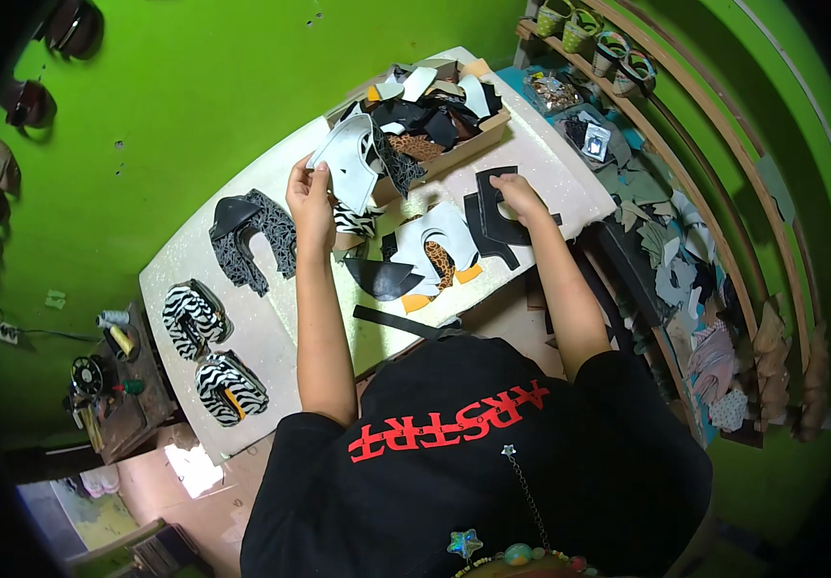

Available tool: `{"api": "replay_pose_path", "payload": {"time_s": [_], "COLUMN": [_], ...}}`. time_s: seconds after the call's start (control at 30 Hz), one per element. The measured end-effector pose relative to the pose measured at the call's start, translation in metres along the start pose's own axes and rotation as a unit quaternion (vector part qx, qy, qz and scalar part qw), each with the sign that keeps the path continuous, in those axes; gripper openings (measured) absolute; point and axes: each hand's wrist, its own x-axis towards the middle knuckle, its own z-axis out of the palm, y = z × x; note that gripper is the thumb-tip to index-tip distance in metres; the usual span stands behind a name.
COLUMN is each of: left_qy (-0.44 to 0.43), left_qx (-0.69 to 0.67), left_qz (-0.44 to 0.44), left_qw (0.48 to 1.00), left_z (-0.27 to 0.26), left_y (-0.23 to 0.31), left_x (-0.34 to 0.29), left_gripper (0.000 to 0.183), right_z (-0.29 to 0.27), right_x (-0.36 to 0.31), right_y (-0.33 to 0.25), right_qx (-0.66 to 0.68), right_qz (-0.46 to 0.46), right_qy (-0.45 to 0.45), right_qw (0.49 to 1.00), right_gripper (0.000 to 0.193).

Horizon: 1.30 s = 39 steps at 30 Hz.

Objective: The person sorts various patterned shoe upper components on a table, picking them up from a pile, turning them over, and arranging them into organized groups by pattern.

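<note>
My left hand (pixel 309 197) is closed on the edge of a white curved cut piece (pixel 346 159), raised above the table in front of a box of scraps. My right hand (pixel 519 197) pinches a black U-shaped cut piece (pixel 494 214) at the table's right side; its lower part lies over other black pieces. Between my hands lie white cut pieces (pixel 446 222), a leopard-print piece (pixel 441 262), a zebra-print piece (pixel 355 222) and a dark rounded piece (pixel 382 277). A black strip (pixel 394 321) lies at the near edge.
An open box (pixel 468 151) heaped with mixed scraps stands at the table's back. Grey patterned pieces (pixel 259 226) and two zebra-print stacks (pixel 194 318) lie on the left. Wooden shelving (pixel 695 154) with cloth scraps runs along the right; a small cluttered stand (pixel 136 414) is at left.
</note>
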Motion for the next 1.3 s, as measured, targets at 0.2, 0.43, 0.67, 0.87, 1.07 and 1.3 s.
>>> {"api": "replay_pose_path", "payload": {"time_s": [0.2,0.43,0.67,0.87,1.07,1.3], "left_qy": [-0.004,-0.043,-0.028,0.049,0.122,0.132], "left_qx": [0.074,0.149,0.172,0.298,0.153,0.028], "left_qz": [0.091,0.32,0.385,0.406,0.35,0.299], "left_qw": [0.993,0.935,0.906,0.862,0.916,0.944], "left_z": [0.006,0.027,0.026,0.013,-0.042,-0.094], "left_y": [-0.013,-0.006,-0.004,0.012,0.017,0.03], "left_x": [-0.015,-0.035,-0.031,-0.036,-0.021,-0.02], "left_gripper": [0.018,0.02,0.024,0.022,0.015,0.016], "right_z": [0.038,0.05,0.034,0.032,0.046,0.087], "right_x": [-0.055,-0.091,-0.095,-0.064,-0.016,0.014], "right_y": [-0.08,-0.148,-0.163,-0.144,-0.118,-0.125], "right_qx": [0.084,0.204,0.119,0.163,0.131,-0.072], "right_qz": [-0.286,-0.368,-0.444,-0.395,-0.264,-0.408], "right_qy": [-0.021,-0.074,-0.113,0.027,-0.002,0.146], "right_qw": [0.954,0.904,0.881,0.903,0.956,0.898], "right_gripper": [0.022,0.031,0.01,0.02,0.017,0.026]}}
